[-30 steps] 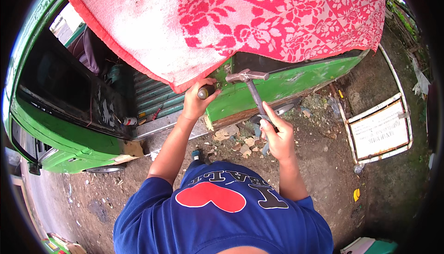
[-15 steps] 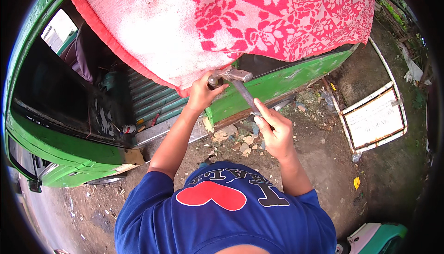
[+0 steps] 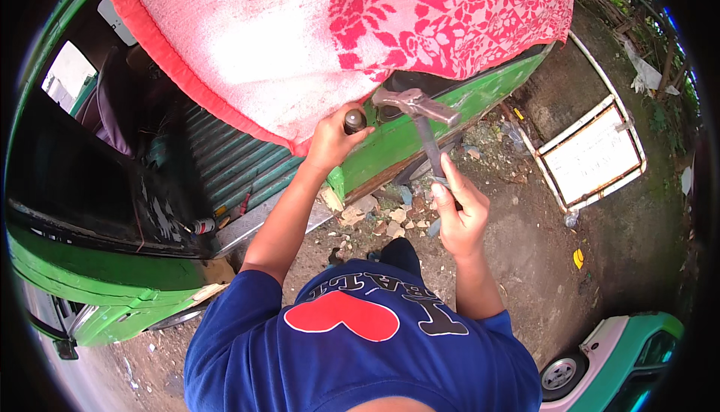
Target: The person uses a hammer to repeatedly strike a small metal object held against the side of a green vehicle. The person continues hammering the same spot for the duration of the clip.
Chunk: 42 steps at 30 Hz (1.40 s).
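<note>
My right hand (image 3: 463, 217) is wrapped round the handle of a claw hammer (image 3: 426, 104) with a worn metal head. The head is raised to the right of a short dark tool (image 3: 355, 120) with a rounded end, apart from it. My left hand (image 3: 331, 142) grips this tool; its lower end is hidden. Both are at the edge of a green vehicle panel (image 3: 420, 130), just under the hanging rim of a red and pink floral blanket (image 3: 255, 52). The left thumb points right, beside the tool.
Left of my arm is the vehicle's ribbed floor (image 3: 240, 157), with a small can (image 3: 202, 226) and a red-handled tool (image 3: 245, 203) near its sill. Rubble (image 3: 379, 221) litters the ground. A white metal frame (image 3: 592, 157) lies right; a green and white car (image 3: 615, 363) stands lower right.
The hammer has moved right, away from the rounded end of the tool, and my right hand has gone slightly right with it. My left hand keeps its grip. The view has shifted a little.
</note>
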Tool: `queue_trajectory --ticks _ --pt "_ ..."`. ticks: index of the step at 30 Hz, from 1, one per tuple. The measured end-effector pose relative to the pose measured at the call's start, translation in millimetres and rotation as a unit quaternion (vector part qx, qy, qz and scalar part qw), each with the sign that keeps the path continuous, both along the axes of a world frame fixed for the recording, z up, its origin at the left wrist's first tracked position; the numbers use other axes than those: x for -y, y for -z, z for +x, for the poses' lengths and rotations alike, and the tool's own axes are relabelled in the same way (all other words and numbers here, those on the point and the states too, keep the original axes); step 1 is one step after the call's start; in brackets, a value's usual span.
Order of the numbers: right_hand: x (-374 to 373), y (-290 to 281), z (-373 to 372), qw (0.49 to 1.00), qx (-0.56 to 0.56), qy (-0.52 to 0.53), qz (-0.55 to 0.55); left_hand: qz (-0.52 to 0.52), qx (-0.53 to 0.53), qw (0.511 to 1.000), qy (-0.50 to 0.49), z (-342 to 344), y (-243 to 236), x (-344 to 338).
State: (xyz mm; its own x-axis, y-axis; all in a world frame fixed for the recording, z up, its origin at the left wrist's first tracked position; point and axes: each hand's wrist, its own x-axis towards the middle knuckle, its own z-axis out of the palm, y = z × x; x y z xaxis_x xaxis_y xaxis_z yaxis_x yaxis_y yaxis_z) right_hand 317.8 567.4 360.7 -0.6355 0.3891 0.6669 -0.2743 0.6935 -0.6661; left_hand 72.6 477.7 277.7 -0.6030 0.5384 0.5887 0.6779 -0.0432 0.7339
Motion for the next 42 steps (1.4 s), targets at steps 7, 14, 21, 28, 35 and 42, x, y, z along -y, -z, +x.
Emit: queue_trajectory --ticks 7,14,21,28,35,42 --pt "-17.3 20.2 12.8 0.990 0.050 -0.009 -0.130 0.036 0.061 0.996 -0.047 8.5 -4.7 13.5" --pt "-30.7 41.1 15.0 0.979 0.080 -0.003 -0.190 0.044 0.055 0.996 -0.057 22.0 11.6 11.1" --pt "-49.1 56.5 26.9 0.961 0.092 -0.020 -0.261 0.046 -0.019 0.996 -0.078 33.3 27.5 12.6" --pt "-59.4 60.7 22.3 0.957 0.107 -0.031 -0.269 0.060 -0.066 0.993 -0.077 35.3 37.8 8.9" --pt "-57.2 55.9 12.7 0.964 0.129 -0.042 -0.229 0.055 -0.067 0.991 -0.100 34.5 34.6 2.3" --pt "-35.3 33.5 3.2 0.992 0.092 -0.083 -0.024 0.032 -0.081 0.989 -0.115 36.4 25.3 -2.3"
